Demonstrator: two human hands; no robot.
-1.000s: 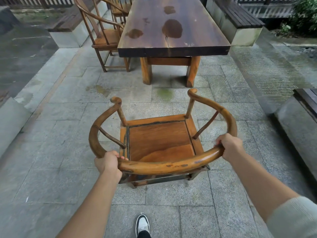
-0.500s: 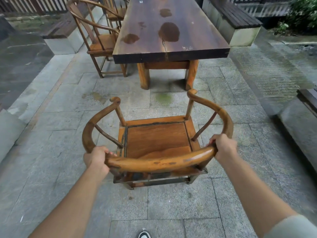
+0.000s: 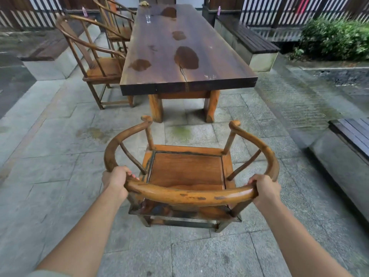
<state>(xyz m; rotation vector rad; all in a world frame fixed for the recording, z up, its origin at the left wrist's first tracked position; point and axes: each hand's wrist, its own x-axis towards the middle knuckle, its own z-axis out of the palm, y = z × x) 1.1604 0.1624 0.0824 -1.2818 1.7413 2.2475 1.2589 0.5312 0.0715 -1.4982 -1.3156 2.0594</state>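
A wooden armchair (image 3: 187,172) with a curved horseshoe back rail stands on the stone paving in front of me, its open side facing a long dark wooden table (image 3: 179,56). My left hand (image 3: 114,179) grips the rail at its left bend. My right hand (image 3: 264,187) grips the rail at its right bend. Both arms are stretched forward. The chair's front legs are hidden under the seat. A gap of paving separates the chair from the table's end.
Two more armchairs (image 3: 97,62) stand along the table's left side. Stone benches with dark slats sit at the back right (image 3: 251,43), right (image 3: 351,136) and left (image 3: 46,48). A glass (image 3: 147,18) stands on the table's far part. A fence and shrub lie behind.
The view has tilted up, showing more of the table and the fence. The chair now sits more centred before the table's end. Both hands keep their grip on the rail.
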